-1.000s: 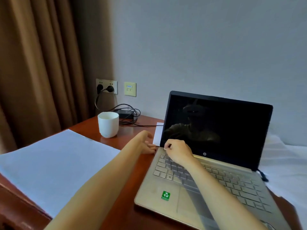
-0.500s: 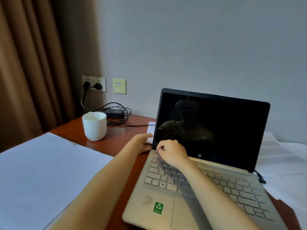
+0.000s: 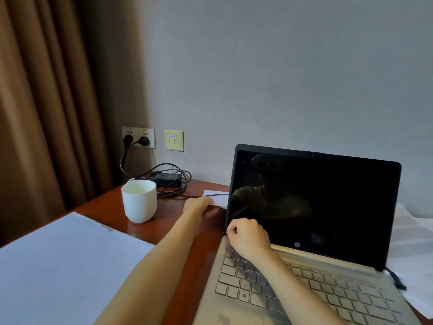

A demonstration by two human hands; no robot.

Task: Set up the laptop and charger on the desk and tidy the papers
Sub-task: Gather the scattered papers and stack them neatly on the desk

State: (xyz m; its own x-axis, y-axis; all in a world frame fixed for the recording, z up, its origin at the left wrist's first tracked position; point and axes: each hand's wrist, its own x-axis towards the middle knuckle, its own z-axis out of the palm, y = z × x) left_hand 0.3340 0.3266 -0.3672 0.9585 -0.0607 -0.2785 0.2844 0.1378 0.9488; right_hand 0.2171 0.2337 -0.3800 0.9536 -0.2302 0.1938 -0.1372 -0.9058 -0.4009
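Red-brown desk (image 3: pixel 164 221): left hand (image 3: pixel 198 205) lies on the paper slip (image 3: pixel 220 201) just left of the laptop (image 3: pixel 304 289), nearer the charger cable (image 3: pixel 178 195) crossing it sideways; right hand (image 3: pixel 248 238) curls at the screen corner (image 3: pixel 234 216). I cannot tell either grip.

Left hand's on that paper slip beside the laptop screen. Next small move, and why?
Probably slide the paper slip leftward, clear of the laptop. The left hand touches its near corner, its far end is hidden behind the screen, and the charger cable lies across it. The right hand, curled at the screen's corner, seems to steady the laptop.
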